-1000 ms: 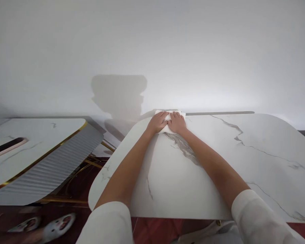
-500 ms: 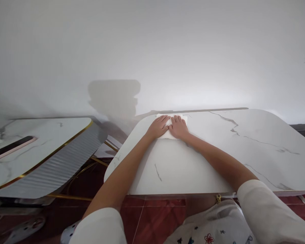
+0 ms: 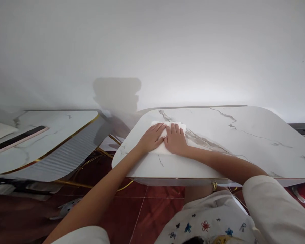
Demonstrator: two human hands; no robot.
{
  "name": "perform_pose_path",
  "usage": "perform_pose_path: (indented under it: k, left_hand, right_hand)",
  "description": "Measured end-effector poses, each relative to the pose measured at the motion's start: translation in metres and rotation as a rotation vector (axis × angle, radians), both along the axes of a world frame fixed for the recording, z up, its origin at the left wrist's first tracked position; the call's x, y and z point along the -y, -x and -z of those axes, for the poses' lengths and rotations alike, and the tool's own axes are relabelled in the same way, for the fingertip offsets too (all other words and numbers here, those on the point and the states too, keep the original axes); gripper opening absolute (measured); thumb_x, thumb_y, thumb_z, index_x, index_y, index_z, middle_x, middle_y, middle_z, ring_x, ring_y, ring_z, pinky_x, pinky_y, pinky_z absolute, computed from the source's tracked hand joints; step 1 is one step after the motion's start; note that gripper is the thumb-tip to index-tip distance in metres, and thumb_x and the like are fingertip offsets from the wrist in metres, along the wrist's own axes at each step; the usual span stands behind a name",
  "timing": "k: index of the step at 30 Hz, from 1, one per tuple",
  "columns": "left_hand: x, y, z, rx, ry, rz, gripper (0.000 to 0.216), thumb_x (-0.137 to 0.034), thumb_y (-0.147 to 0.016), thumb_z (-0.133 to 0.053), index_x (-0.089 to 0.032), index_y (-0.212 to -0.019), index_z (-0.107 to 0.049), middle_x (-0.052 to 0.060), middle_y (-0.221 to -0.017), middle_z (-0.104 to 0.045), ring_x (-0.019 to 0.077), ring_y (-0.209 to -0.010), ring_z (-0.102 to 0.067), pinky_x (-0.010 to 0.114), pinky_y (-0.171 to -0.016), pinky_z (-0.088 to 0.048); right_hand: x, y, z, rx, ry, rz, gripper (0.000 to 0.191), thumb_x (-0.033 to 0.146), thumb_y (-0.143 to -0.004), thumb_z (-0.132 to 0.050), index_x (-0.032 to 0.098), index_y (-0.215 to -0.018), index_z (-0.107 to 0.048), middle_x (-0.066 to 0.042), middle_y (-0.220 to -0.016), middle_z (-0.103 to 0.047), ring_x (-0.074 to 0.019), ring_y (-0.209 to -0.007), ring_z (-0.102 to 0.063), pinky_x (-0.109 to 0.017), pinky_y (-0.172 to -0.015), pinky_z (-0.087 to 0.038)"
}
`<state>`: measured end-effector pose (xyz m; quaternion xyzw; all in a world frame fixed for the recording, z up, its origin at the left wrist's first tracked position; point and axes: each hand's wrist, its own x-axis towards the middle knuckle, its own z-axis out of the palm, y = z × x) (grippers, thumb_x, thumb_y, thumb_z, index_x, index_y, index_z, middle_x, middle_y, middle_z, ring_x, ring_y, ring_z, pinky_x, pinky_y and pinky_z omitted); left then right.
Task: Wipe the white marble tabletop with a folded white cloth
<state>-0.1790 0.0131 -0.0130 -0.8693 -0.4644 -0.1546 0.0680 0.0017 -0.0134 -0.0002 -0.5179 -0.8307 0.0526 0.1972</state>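
A folded white cloth (image 3: 163, 149) lies on the white marble-patterned tabletop (image 3: 244, 142), left of its middle. My left hand (image 3: 151, 138) rests flat on the cloth's left part, fingers stretched out toward the wall. Flat on the right part lies my right hand (image 3: 176, 139), its fingers pointing away from me. The two thumbs nearly meet, and the palms hide much of the cloth. Grey-brown veining runs across the tabletop to the right of my right hand.
A pale wall (image 3: 193, 51) rises behind the tabletop. To the left stands a second marble-patterned table (image 3: 73, 123) with gold trim, carrying a dark, pink-edged phone-like object (image 3: 20, 138). A gold fitting (image 3: 214, 185) hangs at the near edge, above red floor tiles (image 3: 157, 213).
Both hands have slid the cloth from the tabletop's far edge toward me, slightly leftward. Veining once covered by arms and cloth now shows. The view has shifted a little.
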Motion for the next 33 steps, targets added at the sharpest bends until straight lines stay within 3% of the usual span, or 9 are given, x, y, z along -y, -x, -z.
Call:
perform_pose_path:
  k: [10, 19, 25, 33]
  left_hand:
    - [0.088, 0.003, -0.001, -0.041, 0.012, -0.103, 0.059, -0.042, -0.097, -0.031, -0.013, -0.149, -0.036, 0.016, -0.154, -0.042, 0.0290, -0.144, -0.037, 0.049, -0.119, -0.030]
    - [0.118, -0.039, -0.001, -0.037, 0.008, -0.145, 0.059, -0.037, -0.094, -0.035, -0.011, -0.146, -0.040, 0.017, -0.153, -0.043, 0.0312, -0.143, -0.037, 0.050, -0.118, -0.032]
    - [0.095, -0.066, -0.004, -0.017, 0.053, -0.160, 0.058, -0.035, -0.092, -0.037, -0.014, -0.146, -0.041, 0.015, -0.155, -0.042, 0.0304, -0.145, -0.035, 0.050, -0.119, -0.031]
    - [0.006, -0.071, -0.004, 0.020, 0.063, -0.144, 0.059, -0.035, -0.092, -0.039, -0.009, -0.145, -0.044, 0.016, -0.153, -0.043, 0.0292, -0.144, -0.036, 0.047, -0.120, -0.028]
  right_hand:
    - [0.070, -0.004, -0.007, -0.001, 0.039, -0.148, 0.059, 0.029, -0.099, -0.040, 0.002, -0.151, -0.036, -0.024, -0.160, -0.029, -0.0379, -0.148, -0.024, -0.054, -0.117, -0.023]
    - [0.092, -0.041, -0.002, 0.000, 0.038, -0.185, 0.057, 0.028, -0.099, -0.040, 0.004, -0.151, -0.037, -0.023, -0.160, -0.030, -0.0371, -0.149, -0.024, -0.054, -0.118, -0.024]
    - [0.072, -0.063, -0.004, 0.052, 0.064, -0.141, 0.057, 0.027, -0.098, -0.039, 0.006, -0.152, -0.038, -0.020, -0.161, -0.030, -0.0355, -0.149, -0.025, -0.051, -0.119, -0.023]
    - [-0.006, -0.061, -0.003, 0.061, 0.002, -0.056, 0.055, 0.025, -0.098, -0.036, 0.007, -0.149, -0.040, -0.018, -0.159, -0.035, -0.0335, -0.146, -0.029, -0.047, -0.117, -0.025]
